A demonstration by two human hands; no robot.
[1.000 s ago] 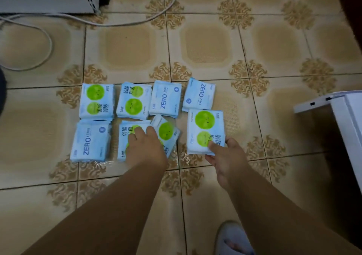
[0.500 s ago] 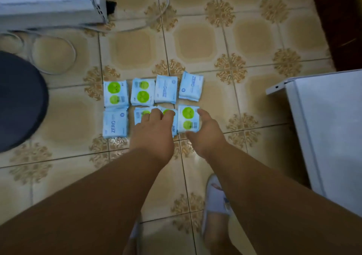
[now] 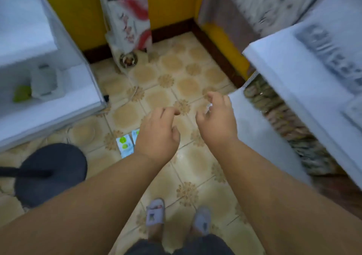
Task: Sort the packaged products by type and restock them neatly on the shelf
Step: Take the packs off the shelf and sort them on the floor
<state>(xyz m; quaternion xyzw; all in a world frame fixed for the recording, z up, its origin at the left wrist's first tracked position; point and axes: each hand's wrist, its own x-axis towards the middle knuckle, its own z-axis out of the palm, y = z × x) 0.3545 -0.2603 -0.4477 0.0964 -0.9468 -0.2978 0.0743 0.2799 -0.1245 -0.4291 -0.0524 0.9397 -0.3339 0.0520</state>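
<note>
— So where are the packets [image 3: 125, 145]?
— On the floor [image 3: 156, 97], mostly hidden under the left hand [image 3: 157, 137]; only two show.
— And the hands?
— Both hang above the tiles with fingers loosely curled, holding nothing. The right hand [image 3: 216, 121] sits near the white shelf unit [image 3: 293, 82].
— The risk?
— Probably feet: the slippers [image 3: 155, 211] stand near the packets, so a careless step could scatter the sorted rows.
</note>
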